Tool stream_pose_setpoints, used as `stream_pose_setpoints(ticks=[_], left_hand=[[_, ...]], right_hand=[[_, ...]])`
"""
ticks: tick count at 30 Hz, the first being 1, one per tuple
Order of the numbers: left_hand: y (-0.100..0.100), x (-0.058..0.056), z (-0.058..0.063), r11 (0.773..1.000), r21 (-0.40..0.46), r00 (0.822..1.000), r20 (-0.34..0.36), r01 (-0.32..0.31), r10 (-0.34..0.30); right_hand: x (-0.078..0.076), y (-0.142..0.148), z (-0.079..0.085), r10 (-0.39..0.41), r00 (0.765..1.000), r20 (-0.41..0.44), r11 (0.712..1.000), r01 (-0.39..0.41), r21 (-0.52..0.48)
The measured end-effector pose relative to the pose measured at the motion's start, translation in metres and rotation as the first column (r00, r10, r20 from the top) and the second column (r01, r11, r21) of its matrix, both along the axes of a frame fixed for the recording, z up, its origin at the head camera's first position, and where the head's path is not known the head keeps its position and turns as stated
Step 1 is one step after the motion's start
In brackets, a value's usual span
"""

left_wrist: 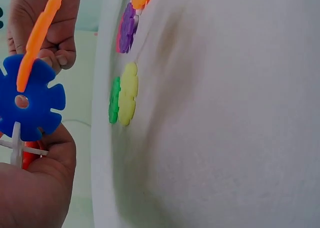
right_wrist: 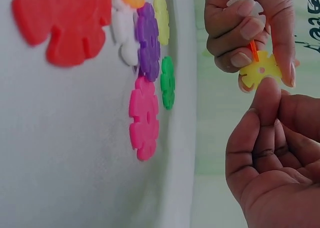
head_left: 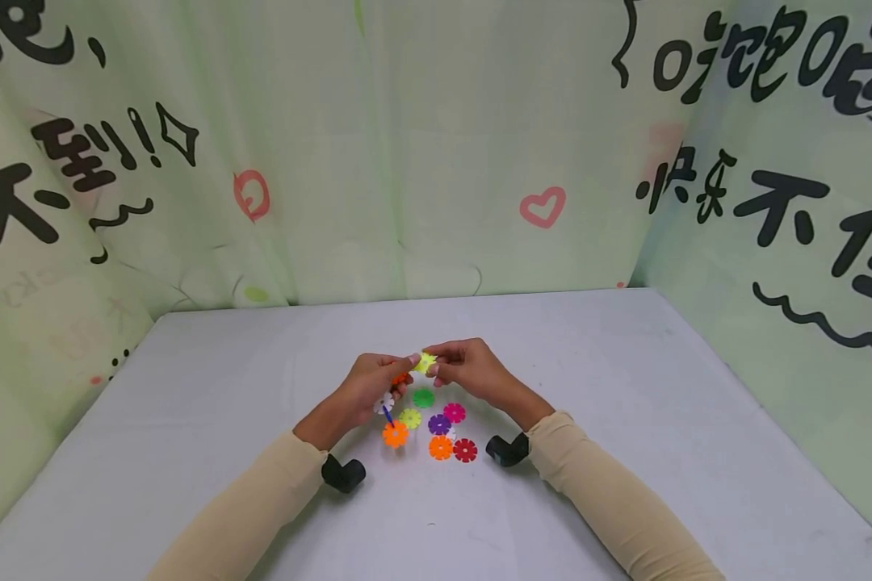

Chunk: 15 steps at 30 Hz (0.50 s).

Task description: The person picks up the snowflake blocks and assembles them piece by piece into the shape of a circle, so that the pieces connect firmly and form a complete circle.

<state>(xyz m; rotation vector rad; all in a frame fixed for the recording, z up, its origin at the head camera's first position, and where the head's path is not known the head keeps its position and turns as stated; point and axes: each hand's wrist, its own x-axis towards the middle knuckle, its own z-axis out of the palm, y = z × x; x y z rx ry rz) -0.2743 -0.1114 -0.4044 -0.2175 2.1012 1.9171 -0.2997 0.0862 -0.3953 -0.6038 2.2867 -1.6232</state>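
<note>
My left hand (head_left: pixel 363 386) grips a chain of interlocking plastic snowflake discs above the table. From its lower end, the chain runs through an orange disc (head_left: pixel 396 434), a blue disc (left_wrist: pixel 45 98), a white disc (head_left: pixel 385 403) and an orange-red disc (head_left: pixel 401 378), partly hidden by the fingers. At the chain's upper end is a yellow disc (head_left: pixel 425 363), slotted onto the orange-red one as seen in the right wrist view. My right hand (head_left: pixel 480 373) pinches the yellow disc's edge between thumb and forefinger, while the left thumb lies close to its other side.
Loose discs lie on the white table (head_left: pixel 589 355) below the hands: green (head_left: pixel 423 398), yellow-green (head_left: pixel 410 418), pink (head_left: pixel 454 412), purple (head_left: pixel 439 424), orange (head_left: pixel 440 448), red (head_left: pixel 465 450) and a partly covered white one (right_wrist: pixel 125 31). Printed curtains (head_left: pixel 436 161) stand behind the table.
</note>
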Motion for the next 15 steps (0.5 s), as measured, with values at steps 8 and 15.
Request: stream_pose_setpoints(ticks=[8, 15], left_hand=[[0.0025, 0.0016, 0.0001, 0.999, -0.025, 0.999, 0.026, 0.030, -0.029], [0.0051, 0.0012, 0.0005, 0.997, -0.068, 0.999, 0.021, 0.027, -0.026]], right_hand=[[-0.0042, 0.0027, -0.0029, 0.006, 0.999, 0.049, 1.000, -0.006, 0.003], [-0.0050, 0.0061, -0.0041, 0.015, 0.999, 0.049, 0.998, -0.018, 0.053]])
